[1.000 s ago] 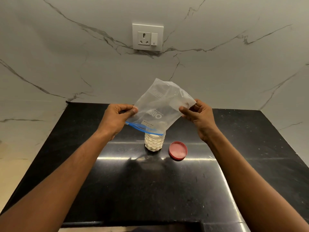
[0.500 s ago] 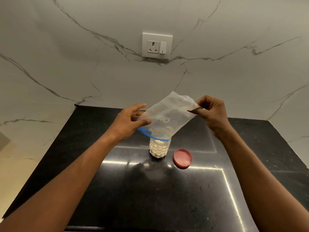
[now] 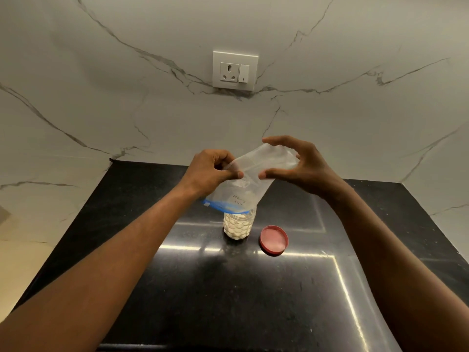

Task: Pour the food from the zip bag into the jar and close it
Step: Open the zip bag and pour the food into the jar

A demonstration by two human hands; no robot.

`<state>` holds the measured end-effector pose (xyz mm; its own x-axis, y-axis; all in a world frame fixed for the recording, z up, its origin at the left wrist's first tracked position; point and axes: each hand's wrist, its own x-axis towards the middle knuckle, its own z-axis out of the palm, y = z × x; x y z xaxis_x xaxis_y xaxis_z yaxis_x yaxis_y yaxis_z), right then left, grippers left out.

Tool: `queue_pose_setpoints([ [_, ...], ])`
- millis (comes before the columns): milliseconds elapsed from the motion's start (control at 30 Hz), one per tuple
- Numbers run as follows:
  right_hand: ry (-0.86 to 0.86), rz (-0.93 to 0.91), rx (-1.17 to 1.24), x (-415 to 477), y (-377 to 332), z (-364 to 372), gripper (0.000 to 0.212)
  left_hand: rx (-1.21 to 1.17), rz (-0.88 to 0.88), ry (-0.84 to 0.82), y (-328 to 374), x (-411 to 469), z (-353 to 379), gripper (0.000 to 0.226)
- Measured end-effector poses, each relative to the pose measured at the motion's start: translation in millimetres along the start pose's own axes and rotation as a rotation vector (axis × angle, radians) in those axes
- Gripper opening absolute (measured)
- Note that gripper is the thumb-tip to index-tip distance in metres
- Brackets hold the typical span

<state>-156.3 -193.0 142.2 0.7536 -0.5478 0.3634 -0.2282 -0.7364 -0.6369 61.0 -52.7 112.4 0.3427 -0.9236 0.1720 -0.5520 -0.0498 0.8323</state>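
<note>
A clear zip bag [image 3: 250, 184] with a blue zip strip hangs upside down, its open mouth over the top of a small clear jar [image 3: 238, 226] filled with white food. My left hand [image 3: 210, 171] pinches the bag's upper left edge. My right hand [image 3: 297, 163] curls around the bag's upturned bottom, fingers and thumb touching the plastic. The bag looks nearly empty. The jar stands uncovered on the black countertop [image 3: 228, 288]. Its red lid [image 3: 274, 240] lies flat on the counter just right of the jar.
A white marble wall rises behind the counter, with a white socket and switch plate [image 3: 235, 70] above the jar. The counter's left edge drops to a beige floor [image 3: 20, 262].
My left hand has moved up from the bag's mouth to pinch its upper edge. My right hand has shifted to cup the bag's bottom, and the bag now hangs more upright over the jar.
</note>
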Motion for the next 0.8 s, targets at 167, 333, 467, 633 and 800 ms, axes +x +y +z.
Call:
queue_pose_setpoints([
  [167,0.161,-0.035,0.125,19.9,-8.9,9.1,0.004,0.03,0.011,-0.105,-6.2,-9.2,-4.2,0.039],
  [333,0.224,-0.005,0.173,19.7,-8.2,8.0,0.016,0.119,-0.074,-0.064,-38.8,-31.8,-11.4,0.034],
  [467,0.101,0.05,0.128,11.6,-0.9,-1.2,0.052,0.128,-0.101,-0.004,-45.2,-38.2,-4.6,0.011],
  [633,-0.121,0.208,0.127,-5.2,34.3,-25.6,0.05,0.054,-0.106,0.047,-50.9,-41.1,-5.8,0.014],
  [800,0.069,0.227,0.264,-18.5,44.8,-11.6,0.019,0.012,-0.116,0.059,-55.9,-41.5,-11.5,0.016],
])
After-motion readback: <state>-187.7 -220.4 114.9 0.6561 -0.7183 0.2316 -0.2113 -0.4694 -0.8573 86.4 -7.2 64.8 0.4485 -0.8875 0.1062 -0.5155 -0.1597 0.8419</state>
